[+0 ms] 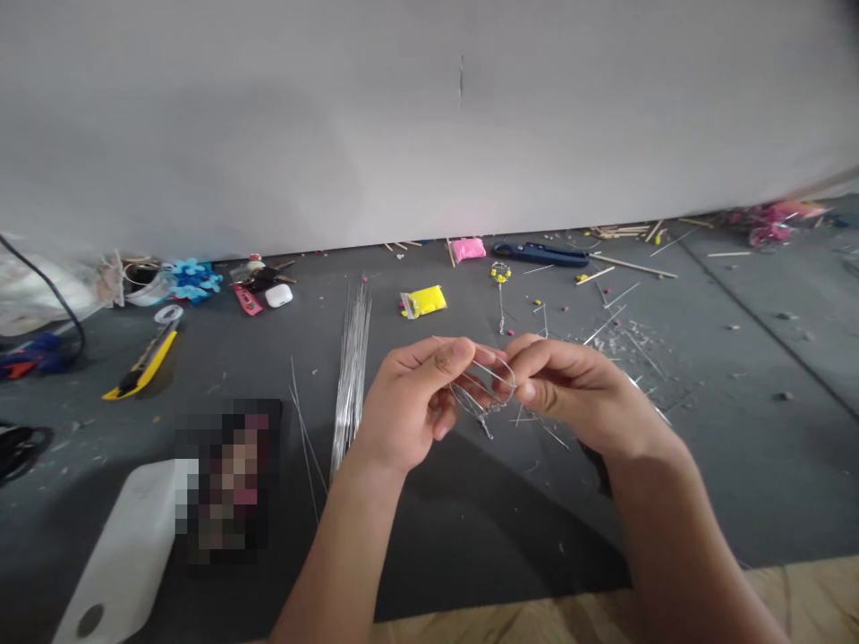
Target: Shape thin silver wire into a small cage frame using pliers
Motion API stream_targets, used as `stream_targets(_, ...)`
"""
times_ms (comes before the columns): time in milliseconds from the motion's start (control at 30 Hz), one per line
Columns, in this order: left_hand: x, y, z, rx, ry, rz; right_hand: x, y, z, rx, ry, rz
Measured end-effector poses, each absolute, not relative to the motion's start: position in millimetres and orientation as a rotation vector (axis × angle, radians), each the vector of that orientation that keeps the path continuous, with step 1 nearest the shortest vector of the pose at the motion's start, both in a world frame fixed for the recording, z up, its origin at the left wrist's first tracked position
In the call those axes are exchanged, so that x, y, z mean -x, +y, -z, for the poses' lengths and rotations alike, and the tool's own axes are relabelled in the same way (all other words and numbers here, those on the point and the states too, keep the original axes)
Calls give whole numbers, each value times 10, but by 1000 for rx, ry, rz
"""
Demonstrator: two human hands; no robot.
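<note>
Both my hands meet above a dark grey mat (738, 465). My left hand (409, 398) pinches one side of a small bent wire loop (484, 394), thumb and fingers closed on it. My right hand (577, 385) grips the loop's other side, fingers curled round the thin silver wire. A twisted wire end hangs below the loop. A bundle of straight silver wires (352, 367) lies on the mat just left of my left hand.
A yellow packet (424, 301), a pink packet (468, 249) and dark blue pliers (540, 254) lie near the white wall. A yellow utility knife (142, 363), white earbud case (278, 295), keys and a blue toy lie left. Wire scraps and sticks litter the right. A white object (127, 555) sits near left.
</note>
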State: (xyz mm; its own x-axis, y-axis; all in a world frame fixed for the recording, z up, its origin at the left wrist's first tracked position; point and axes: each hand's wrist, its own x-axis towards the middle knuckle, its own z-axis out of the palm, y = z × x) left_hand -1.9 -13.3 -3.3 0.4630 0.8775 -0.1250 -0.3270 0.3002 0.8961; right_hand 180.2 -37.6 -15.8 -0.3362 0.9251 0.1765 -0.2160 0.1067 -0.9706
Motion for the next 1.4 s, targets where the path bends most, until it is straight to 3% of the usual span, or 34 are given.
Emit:
stream_targets(733, -23, -116, 71, -842, 762, -855, -1782, -376, 164, 782, -1261, -1525)
stream_targets(1067, -81, -191, 32, -1194, 1028, -1241, -1700, -343, 160, 1037, -1041, -1392)
stream_targets(1400, -142, -287, 32, -1652, 1282, -1204, -1662, -342, 134, 1332, -1156, -1175)
